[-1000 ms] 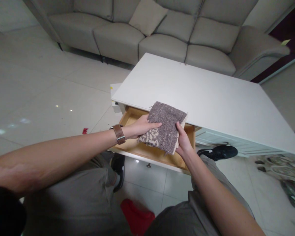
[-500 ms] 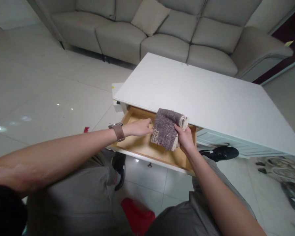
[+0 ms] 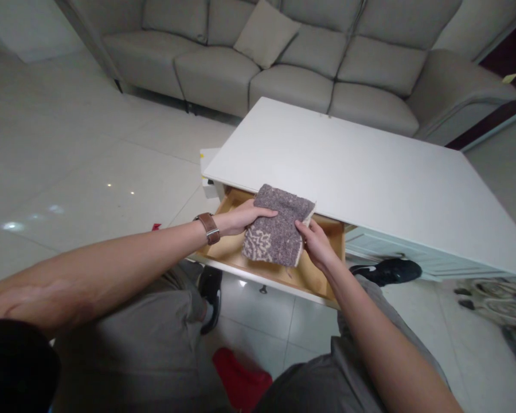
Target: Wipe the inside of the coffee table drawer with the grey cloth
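Furthest left is the pale tiled floor (image 3: 77,149), with a small red scrap (image 3: 156,227) lying on it. Next comes a white box (image 3: 210,188) beside the table's near left corner. A brown watch strap (image 3: 208,228) circles the left wrist. The left hand (image 3: 241,219) pinches the left side of a folded grey cloth (image 3: 279,221), thumb flat on top and the other fingers hidden underneath. The cloth, with a cream pattern at its lower left corner, is held above the pulled-out wooden drawer (image 3: 236,269), near the table's front edge. Below, between the person's legs, is something red (image 3: 241,378), perhaps a stool, though the view there is dim. The right hand (image 3: 317,241) grips the cloth's right edge, thumb on top; how its other fingers lie beneath I cannot tell. The white table (image 3: 361,160) stretches away rightwards, in front of a grey sofa (image 3: 292,86). A black shoe (image 3: 387,271) rests on the floor by the table's front.
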Tool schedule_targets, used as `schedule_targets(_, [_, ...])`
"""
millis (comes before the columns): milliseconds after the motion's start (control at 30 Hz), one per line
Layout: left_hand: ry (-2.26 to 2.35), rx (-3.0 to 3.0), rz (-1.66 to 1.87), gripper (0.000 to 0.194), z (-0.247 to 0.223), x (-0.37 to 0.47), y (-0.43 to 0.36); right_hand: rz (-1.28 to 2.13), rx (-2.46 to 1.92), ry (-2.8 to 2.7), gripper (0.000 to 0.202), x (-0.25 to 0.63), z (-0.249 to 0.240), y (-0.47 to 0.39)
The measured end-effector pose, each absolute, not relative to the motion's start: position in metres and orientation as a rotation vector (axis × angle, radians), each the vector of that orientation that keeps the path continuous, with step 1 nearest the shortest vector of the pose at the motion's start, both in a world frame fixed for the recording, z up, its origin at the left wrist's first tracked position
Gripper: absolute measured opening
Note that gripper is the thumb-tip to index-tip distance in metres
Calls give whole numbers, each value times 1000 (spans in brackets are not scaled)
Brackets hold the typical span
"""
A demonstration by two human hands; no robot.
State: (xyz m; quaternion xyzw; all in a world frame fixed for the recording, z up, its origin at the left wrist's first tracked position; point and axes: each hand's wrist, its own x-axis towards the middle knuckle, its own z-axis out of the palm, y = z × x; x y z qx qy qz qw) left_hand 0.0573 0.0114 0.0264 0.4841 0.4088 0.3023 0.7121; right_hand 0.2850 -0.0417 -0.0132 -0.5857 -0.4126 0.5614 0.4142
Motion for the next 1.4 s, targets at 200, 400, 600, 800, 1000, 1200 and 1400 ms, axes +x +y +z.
schedule_targets(200, [1329,1771,763,44,14,40,24,829,-1889,-1968,36,294,-5,-55])
schedule_targets(400, [1302,2271,-196,78,-53,64,-7,735,-1886,-2376,31,280,17,-81])
schedule_targets(600, [1419,2191,-709,144,-132,92,-19,725,-1864,-2495,37,282,27,-93])
schedule_targets(800, [1498,2305,-610,111,-158,60,5,832,-1793,-2668,41,278,31,-113])
schedule_targets(1000, [1781,2298,-492,97,-159,20,50,1059,-1740,-2827,47,263,16,-136])
schedule_targets(1200, [1788,2266,-416,111,-169,24,57,931,-1724,-2805,32,253,3,-146])
schedule_targets(1400, [1649,2321,-426,113,-167,67,48,976,-1821,-2677,31,242,-4,-148])
